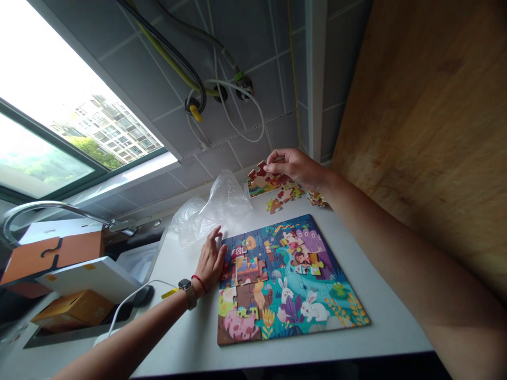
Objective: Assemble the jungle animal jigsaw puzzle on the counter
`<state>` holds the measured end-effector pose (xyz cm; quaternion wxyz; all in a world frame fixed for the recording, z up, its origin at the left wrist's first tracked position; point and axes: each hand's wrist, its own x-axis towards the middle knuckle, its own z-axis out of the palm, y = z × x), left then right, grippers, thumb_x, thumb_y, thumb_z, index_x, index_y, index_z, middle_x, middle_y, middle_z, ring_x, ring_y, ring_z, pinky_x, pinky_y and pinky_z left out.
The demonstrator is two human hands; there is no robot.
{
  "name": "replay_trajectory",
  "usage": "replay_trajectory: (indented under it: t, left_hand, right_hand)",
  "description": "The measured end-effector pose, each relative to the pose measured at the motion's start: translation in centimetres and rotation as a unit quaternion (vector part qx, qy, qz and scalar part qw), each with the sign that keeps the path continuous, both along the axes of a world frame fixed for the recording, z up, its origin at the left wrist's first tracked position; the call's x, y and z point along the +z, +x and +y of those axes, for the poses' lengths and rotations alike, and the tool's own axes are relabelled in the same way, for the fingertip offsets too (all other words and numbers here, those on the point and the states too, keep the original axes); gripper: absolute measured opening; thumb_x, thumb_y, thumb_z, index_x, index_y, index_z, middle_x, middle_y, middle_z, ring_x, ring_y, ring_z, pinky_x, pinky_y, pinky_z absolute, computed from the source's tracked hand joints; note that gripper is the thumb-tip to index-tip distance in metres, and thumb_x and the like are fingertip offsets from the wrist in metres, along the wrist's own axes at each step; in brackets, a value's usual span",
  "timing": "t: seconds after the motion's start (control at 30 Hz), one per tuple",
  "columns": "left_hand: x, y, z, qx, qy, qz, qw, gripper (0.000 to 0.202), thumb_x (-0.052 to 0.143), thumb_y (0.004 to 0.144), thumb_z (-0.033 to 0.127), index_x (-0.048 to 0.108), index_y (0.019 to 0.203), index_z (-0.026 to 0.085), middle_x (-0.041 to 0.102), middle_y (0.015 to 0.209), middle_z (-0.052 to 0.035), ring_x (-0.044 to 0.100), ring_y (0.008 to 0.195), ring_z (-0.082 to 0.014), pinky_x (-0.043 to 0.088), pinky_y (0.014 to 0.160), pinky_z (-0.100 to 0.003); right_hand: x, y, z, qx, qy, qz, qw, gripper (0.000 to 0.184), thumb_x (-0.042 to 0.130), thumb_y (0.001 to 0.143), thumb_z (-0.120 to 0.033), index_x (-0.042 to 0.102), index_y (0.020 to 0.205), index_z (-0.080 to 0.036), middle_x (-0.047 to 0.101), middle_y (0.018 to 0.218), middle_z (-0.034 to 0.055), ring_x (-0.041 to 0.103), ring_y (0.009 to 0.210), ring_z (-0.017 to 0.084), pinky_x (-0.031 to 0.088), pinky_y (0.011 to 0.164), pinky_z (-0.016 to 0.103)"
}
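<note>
A colourful jigsaw puzzle board (289,285) with rabbits and a princess lies on the white counter (190,338), partly filled. My left hand (210,259), fingers spread flat, rests on the board's left edge; a watch and a red band are on that wrist. My right hand (295,168) reaches to the far side and pinches a loose puzzle piece (259,172) above a small pile of loose pieces (283,192).
A crumpled clear plastic bag (214,208) lies behind the board. A wooden panel (428,116) rises on the right. At left are a tap (51,208), a sink with boxes (71,274) and a white cable (130,301). Hoses hang on the tiled wall (206,89).
</note>
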<state>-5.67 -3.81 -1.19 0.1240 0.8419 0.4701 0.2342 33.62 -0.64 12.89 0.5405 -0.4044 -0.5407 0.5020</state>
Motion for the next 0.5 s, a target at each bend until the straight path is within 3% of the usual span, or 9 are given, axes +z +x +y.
replay_trajectory:
  t: [0.2,0.5]
  left_hand:
    - [0.11,0.17,0.0,-0.012,0.009,-0.007,1.0,0.058,0.04,0.108,0.045,0.026,0.161,0.024,0.04,0.161,-0.0182,0.06,0.13,-0.0281,0.045,0.114,-0.054]
    - [0.3,0.31,-0.04,-0.005,0.01,0.003,1.0,0.058,0.04,0.108,0.048,0.028,0.16,0.024,0.047,0.155,-0.0179,0.06,0.131,-0.0303,0.046,0.112,-0.057]
  right_hand:
    - [0.53,0.69,-0.07,-0.016,0.02,0.016,1.0,0.034,0.085,0.082,-0.044,0.065,0.087,-0.018,0.077,0.092,0.0032,0.074,0.093,0.02,0.056,0.071,0.026]
    - [0.55,0.9,0.29,-0.017,0.001,0.114,0.993,0.041,0.096,0.069,-0.047,0.071,0.085,-0.018,0.074,0.076,-0.0006,0.063,0.062,0.01,0.053,0.057,0.021]
